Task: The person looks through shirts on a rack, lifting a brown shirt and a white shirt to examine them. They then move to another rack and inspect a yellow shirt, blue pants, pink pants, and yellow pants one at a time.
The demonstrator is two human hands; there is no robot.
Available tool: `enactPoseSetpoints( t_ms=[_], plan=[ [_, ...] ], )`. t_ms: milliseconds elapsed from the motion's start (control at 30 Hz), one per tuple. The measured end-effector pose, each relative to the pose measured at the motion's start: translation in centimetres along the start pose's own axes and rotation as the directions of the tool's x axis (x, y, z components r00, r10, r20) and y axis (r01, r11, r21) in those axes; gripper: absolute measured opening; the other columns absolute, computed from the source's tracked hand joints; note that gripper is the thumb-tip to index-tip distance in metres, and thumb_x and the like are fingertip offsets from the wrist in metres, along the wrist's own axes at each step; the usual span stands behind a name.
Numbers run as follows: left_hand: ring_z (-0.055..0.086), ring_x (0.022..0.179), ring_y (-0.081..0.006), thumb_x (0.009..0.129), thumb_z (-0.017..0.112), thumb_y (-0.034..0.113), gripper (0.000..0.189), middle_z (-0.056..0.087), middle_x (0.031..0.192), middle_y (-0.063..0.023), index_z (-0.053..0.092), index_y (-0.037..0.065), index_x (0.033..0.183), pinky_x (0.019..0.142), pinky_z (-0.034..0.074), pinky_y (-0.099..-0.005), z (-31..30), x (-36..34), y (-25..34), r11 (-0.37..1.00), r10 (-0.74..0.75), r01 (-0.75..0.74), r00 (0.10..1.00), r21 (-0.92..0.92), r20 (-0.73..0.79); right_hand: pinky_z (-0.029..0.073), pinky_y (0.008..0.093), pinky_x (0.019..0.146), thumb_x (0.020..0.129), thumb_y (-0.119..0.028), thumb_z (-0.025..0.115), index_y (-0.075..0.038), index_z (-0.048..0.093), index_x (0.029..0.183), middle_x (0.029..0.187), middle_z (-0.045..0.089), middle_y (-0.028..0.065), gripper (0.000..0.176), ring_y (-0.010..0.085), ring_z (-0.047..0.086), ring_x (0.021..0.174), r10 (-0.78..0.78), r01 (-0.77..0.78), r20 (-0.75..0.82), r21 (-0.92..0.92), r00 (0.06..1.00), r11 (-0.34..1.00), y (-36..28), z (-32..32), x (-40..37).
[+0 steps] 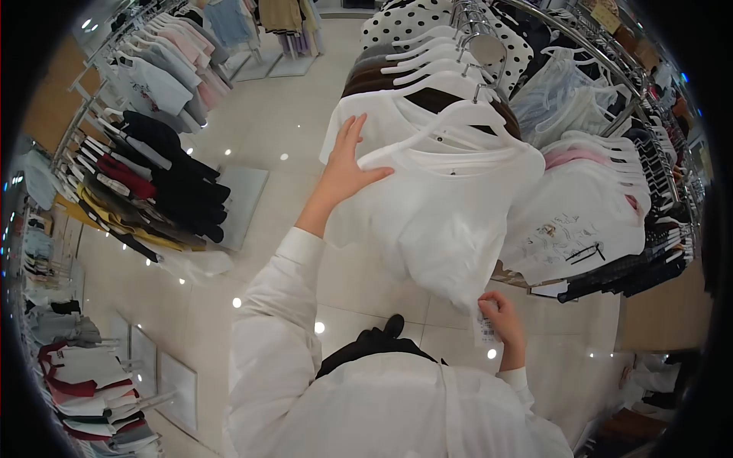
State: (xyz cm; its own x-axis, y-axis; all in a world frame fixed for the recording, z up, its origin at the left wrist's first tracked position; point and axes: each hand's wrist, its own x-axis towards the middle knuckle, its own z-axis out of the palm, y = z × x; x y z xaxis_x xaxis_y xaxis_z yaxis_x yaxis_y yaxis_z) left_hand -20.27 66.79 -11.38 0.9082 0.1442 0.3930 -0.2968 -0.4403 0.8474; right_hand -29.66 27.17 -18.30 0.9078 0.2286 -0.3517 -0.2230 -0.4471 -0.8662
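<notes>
A white T-shirt (450, 210) hangs at the front of the rack on a white hanger (458, 114). My left hand (347, 164) rests with fingers spread at its left shoulder, by the end of the hanger and against another white top (359, 114) behind. Low at the shirt's hem, my right hand (504, 317) is closed in a pinch on a white price tag (486, 330) with a barcode. The hem is drawn to a point toward those fingers; whether they also grip cloth is hidden.
Behind the shirt hang brown tops (374, 76) and a polka-dot garment (397, 23). White printed shirts (576, 217) hang close on the right along a curved metal rail (588, 23). Across the tiled floor (267, 198) stands a rack of dark clothes (175, 183).
</notes>
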Motion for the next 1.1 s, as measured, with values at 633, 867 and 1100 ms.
enactPoseSetpoints(
  t_ms=[633,867,1100],
  plan=[
    [0.055,0.084,-0.0313,0.075,0.061,0.014,0.025,0.056,0.09,-0.0135,0.053,0.002,0.095,0.072,0.043,-0.0354,-4.1,2.8,-4.1,0.982,0.153,-0.166,0.977,0.089,0.146,0.024,0.0378,0.099,0.086,-0.012,0.047,-0.001,0.034,0.127,0.13,0.038,0.0132,0.045,0.0246,0.032,0.122,-0.75,0.485,-0.551,-0.574,0.366,0.659,-15.3,1.5,10.7],
    [0.05,0.087,-0.0302,0.073,0.056,0.021,0.028,0.053,0.091,-0.0123,0.054,0.004,0.094,0.078,0.039,-0.0368,-7.2,3.3,-3.4,0.927,0.367,-0.362,0.811,-0.101,0.455,0.027,0.0319,0.097,0.094,-0.031,0.024,0.001,0.042,0.122,0.124,0.043,0.0143,0.046,0.0235,0.037,0.118,-0.722,0.553,-0.548,-0.475,0.423,0.685,-19.5,4.2,15.9],
    [0.04,0.113,-0.0326,0.082,0.05,0.02,0.036,0.043,0.122,-0.016,0.048,0.003,0.114,0.094,0.031,-0.0382,-9.0,13.9,-11.7,0.943,0.255,-0.278,0.957,-0.182,-0.137,0.036,0.0295,0.083,0.094,-0.029,0.025,0.003,0.051,0.102,0.096,0.055,0.0123,0.042,0.021,0.05,0.093,-0.523,0.453,-0.742,-0.328,0.42,0.829,-19.4,5.3,19.3]
  ],
)
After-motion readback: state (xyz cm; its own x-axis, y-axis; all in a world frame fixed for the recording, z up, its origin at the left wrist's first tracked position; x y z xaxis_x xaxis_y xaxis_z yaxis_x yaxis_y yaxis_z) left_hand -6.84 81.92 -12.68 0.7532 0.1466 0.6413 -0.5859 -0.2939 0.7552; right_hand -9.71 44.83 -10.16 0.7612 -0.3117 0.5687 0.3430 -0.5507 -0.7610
